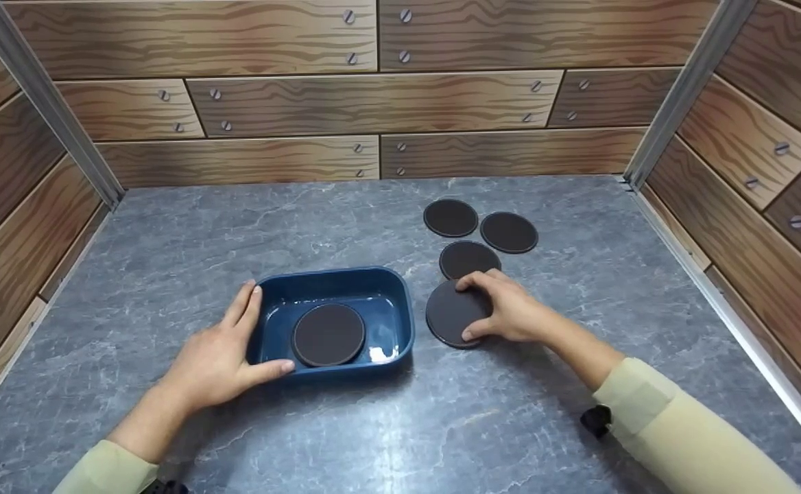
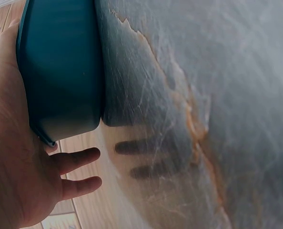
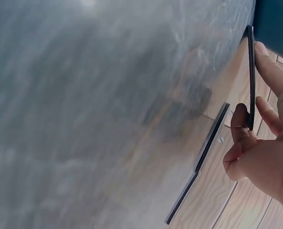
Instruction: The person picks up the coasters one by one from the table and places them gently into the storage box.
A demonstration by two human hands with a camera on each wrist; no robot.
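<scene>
My left hand [image 1: 215,360] grips the left end of a blue rectangular dish [image 1: 381,314], its thumb over the near rim and fingers at the far left corner. Two of its fingers stick out below the dish [image 2: 60,71] in the left wrist view. Inside the dish lies a round dark coaster [image 1: 328,335]. Just right of the dish, my right hand [image 1: 513,309] pinches another round coaster [image 1: 454,312] by its right edge. The right wrist view shows this held coaster [image 3: 251,76] edge-on, raised off the table, with a fingertip under it.
Behind the held coaster lies a partly covered coaster [image 1: 468,257]. Farther back are a left coaster [image 1: 450,218] and a right coaster [image 1: 509,232]. The grey marbled table [image 1: 270,226] meets wood-patterned walls [image 1: 373,103] at the back and both sides.
</scene>
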